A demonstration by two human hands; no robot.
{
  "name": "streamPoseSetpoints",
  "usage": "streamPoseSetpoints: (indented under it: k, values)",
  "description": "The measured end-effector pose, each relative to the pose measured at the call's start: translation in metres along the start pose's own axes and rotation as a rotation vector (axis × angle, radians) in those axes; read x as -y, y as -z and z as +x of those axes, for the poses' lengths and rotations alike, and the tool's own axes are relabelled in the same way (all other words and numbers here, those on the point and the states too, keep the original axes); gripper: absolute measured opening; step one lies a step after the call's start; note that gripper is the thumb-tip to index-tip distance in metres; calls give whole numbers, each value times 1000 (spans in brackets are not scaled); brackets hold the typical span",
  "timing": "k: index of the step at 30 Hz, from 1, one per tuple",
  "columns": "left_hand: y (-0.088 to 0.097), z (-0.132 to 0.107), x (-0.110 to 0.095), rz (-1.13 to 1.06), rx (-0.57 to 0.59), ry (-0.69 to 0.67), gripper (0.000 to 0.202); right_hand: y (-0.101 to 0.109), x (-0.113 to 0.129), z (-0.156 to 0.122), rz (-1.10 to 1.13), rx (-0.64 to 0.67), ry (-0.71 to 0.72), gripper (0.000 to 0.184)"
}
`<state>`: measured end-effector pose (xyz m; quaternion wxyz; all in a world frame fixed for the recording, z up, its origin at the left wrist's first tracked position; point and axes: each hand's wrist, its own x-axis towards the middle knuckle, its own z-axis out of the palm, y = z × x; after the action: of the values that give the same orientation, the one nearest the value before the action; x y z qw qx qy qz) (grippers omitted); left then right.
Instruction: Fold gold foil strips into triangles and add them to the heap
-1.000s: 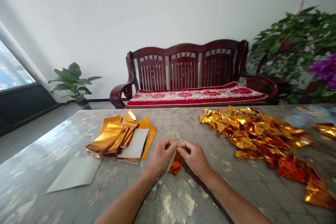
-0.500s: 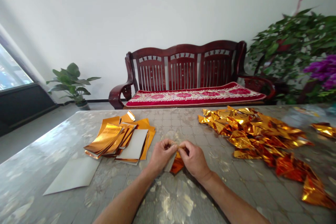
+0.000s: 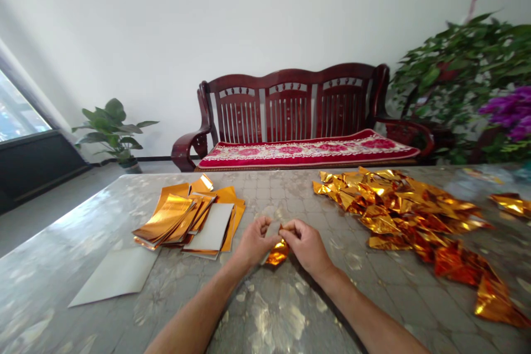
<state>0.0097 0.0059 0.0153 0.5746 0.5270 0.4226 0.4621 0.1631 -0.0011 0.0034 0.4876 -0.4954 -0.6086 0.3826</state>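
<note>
My left hand (image 3: 257, 242) and my right hand (image 3: 305, 246) meet at the middle of the table, pinching a small folded piece of gold foil (image 3: 277, 254) between them. Its shiny orange-gold face hangs below my fingers, and a pale silvery back shows above it. To the left of my hands lies a loose stack of flat gold foil sheets (image 3: 186, 224), some with white backs facing up. A large heap of crumpled, folded gold foil (image 3: 398, 213) lies to the right, apart from my right hand.
A white card sheet (image 3: 116, 276) lies on the mottled glossy table cover (image 3: 282, 310). Beyond the table stand a dark wooden bench (image 3: 290, 110) with a red cushion, a potted plant (image 3: 112, 130), and a leafy plant with purple flowers (image 3: 468, 83). A separate foil piece (image 3: 512, 204) lies far right.
The foil piece has turned in my fingers and risen toward my hands, now showing more of its gold face and a pale edge above. My hands have drawn slightly closer together.
</note>
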Motion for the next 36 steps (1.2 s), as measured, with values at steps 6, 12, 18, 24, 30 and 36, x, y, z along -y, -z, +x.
streamPoseSetpoints:
  k: [6,12,18,24,30,36]
  values:
    - [1,-3,3,-95,12,59,46,3,-6,3,136,171,-122,19]
    - [10,0,-2,-193,17,98,60,4,-4,4,192,161,-189,23]
    - [30,-5,-14,-332,207,145,59,4,3,8,362,-91,-241,34]
    - [6,-9,-7,-246,107,64,55,-5,2,8,353,-146,-216,34]
    - [-7,-3,4,-248,-96,131,58,-6,-2,6,335,-147,-165,32]
    - [-4,0,9,-174,-160,86,54,-3,1,3,369,-71,-201,36]
